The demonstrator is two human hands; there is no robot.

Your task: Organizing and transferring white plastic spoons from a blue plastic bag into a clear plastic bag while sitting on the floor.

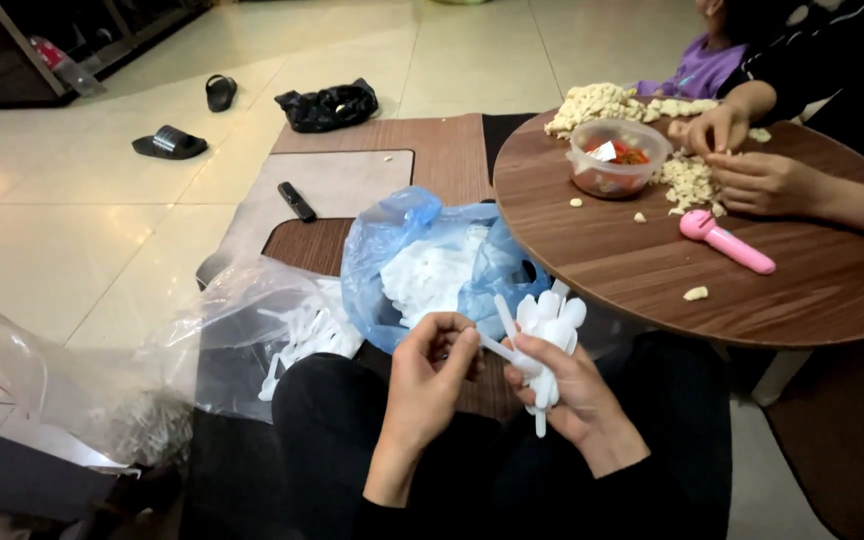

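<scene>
Tiled floor below; my right hand (564, 392) grips a bunch of white plastic spoons (548, 335), left hand (432, 375) fingers pinching one spoon's handle (497, 349).

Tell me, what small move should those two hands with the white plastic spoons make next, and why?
Probably slide the single spoon pinched by the left hand in with the bunch of white spoons fanned in the right hand. Its tip already touches that bunch, and more spoons wait in the blue bag just ahead.
</scene>
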